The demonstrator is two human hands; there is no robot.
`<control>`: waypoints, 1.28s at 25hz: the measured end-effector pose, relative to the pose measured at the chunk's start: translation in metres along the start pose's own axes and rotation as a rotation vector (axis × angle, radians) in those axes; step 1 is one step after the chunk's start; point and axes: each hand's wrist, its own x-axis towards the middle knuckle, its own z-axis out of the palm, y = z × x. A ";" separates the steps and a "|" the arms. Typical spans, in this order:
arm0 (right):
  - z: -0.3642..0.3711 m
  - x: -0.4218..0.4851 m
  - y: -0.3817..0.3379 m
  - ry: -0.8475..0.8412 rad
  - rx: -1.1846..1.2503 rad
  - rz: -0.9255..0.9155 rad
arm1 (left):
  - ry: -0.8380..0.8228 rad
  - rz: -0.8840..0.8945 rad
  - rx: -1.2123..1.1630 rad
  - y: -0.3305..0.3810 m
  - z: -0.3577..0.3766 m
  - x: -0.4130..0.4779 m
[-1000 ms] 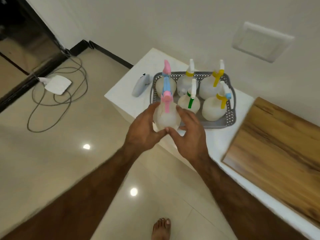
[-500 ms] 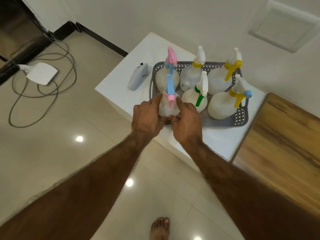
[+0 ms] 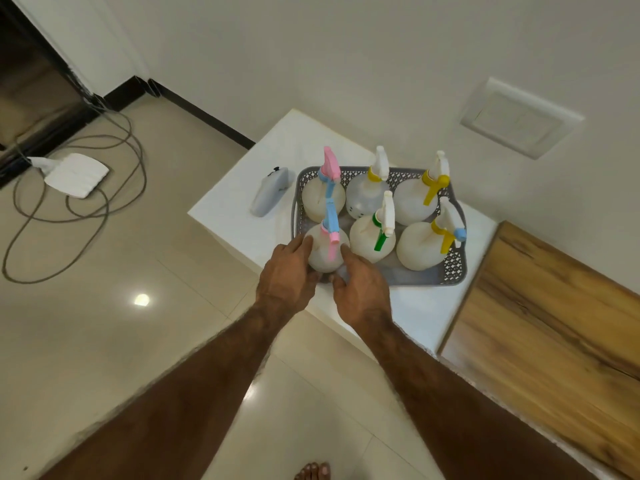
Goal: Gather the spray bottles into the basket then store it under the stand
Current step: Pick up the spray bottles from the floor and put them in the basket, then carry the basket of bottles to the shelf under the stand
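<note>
two bare hands at centre frame, cupping a white spray bottle with a blue-and-pink trigger head (image 3: pixel 325 249) at the near-left corner of a grey perforated basket (image 3: pixel 455 268). left hand (image 3: pixel 287 275) pressed to the bottle's left flank, right hand (image 3: pixel 360 292) to its right flank, fingers (image 3: pixel 300 244) curled around the round body and closed on it from both sides. bottle upright, inside the basket. five more spray bottles upright in the same basket, in two rows of three: a pink-headed one (image 3: pixel 323 199) behind the held bottle, a yellow-collared clear one (image 3: pixel 367 199) at back centre, a yellow-triggered one (image 3: pixel 414 202) at back right, a green-triggered one (image 3: pixel 372 244) at front centre, a yellow-and-blue-triggered one (image 3: pixel 420 251) at front right. basket resting on a white counter (image 3: pixel 239 206) against the wall, just right of centre. small grey device (image 3: pixel 270 197) lying on the counter just left of the basket, apart from it. wooden board (image 3: pixel 554 323) at lower right. white adapter (image 3: pixel 76 174) and looping grey cable (image 3: pixel 20 233) on the tiled floor at left. bare toes (image 3: pixel 313 472) at the bottom edge.
</note>
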 end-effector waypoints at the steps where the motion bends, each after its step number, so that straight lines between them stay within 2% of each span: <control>1: -0.002 -0.006 0.000 -0.015 -0.002 0.000 | -0.010 0.002 -0.007 -0.001 -0.002 -0.002; 8: -0.035 -0.030 0.030 -0.040 0.009 -0.044 | 0.045 -0.026 -0.059 0.004 0.003 -0.011; 12: -0.072 -0.025 0.079 0.142 0.016 -0.032 | 0.166 -0.132 -0.130 0.018 0.005 -0.013; 14: -0.101 -0.018 0.105 0.166 -0.006 0.011 | 0.234 -0.214 -0.152 0.025 0.004 -0.018; 19: -0.153 0.022 0.159 0.269 -0.065 0.080 | 0.245 -0.408 -0.177 0.021 -0.006 -0.003; 23: -0.148 0.057 0.179 0.284 0.042 0.219 | 0.242 -0.520 -0.267 0.011 -0.013 0.027; 27: -0.141 0.076 0.171 0.216 0.280 0.344 | 0.135 -0.607 -0.430 -0.002 -0.008 0.062; 32: -0.124 0.094 0.157 0.272 0.407 0.414 | 0.195 -0.654 -0.645 -0.002 0.001 0.078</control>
